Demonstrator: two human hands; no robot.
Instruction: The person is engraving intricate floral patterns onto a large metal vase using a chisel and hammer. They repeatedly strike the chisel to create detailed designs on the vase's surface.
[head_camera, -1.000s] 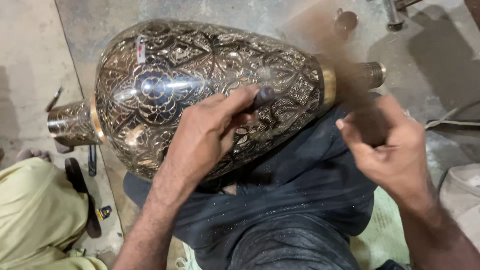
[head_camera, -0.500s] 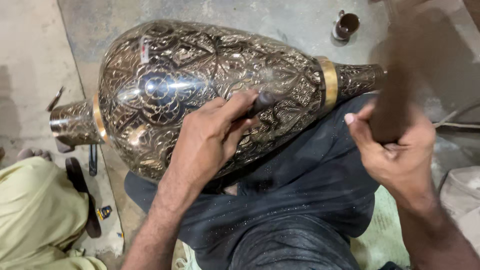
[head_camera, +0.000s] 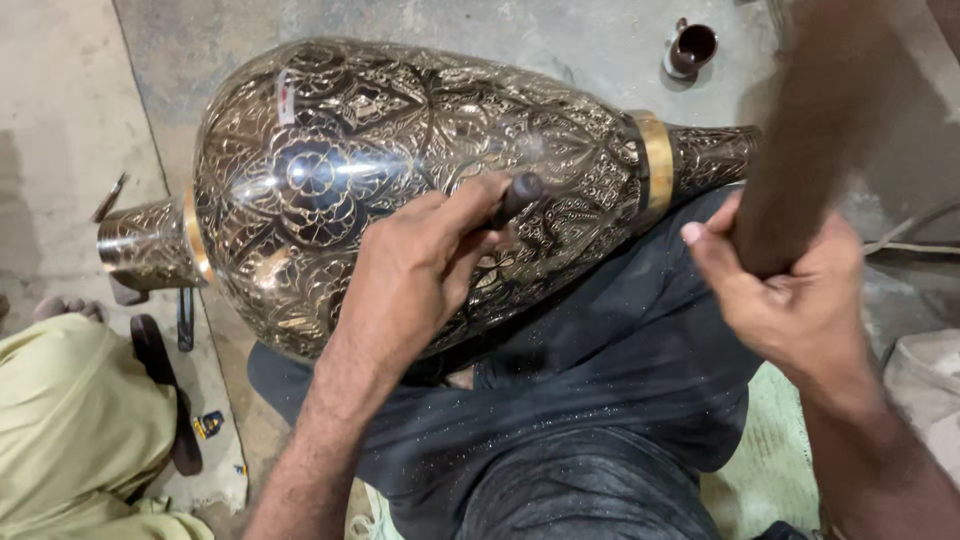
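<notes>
The right hand (head_camera: 800, 300) has lifted the wooden mallet (head_camera: 810, 130) higher than half a second ago, so another blow on the chisel (head_camera: 515, 198) looks due. The left hand (head_camera: 420, 270) has not shifted: its fingers (head_camera: 470, 205) pinch the chisel against the engraved vase (head_camera: 400, 170), which lies across the lap above the floor (head_camera: 60, 120). The right fingers are wrapped tight round the mallet.

Left hand (head_camera: 420, 265) curled, fingers pinched together; right hand (head_camera: 795, 300) raised, fist clenched.
</notes>
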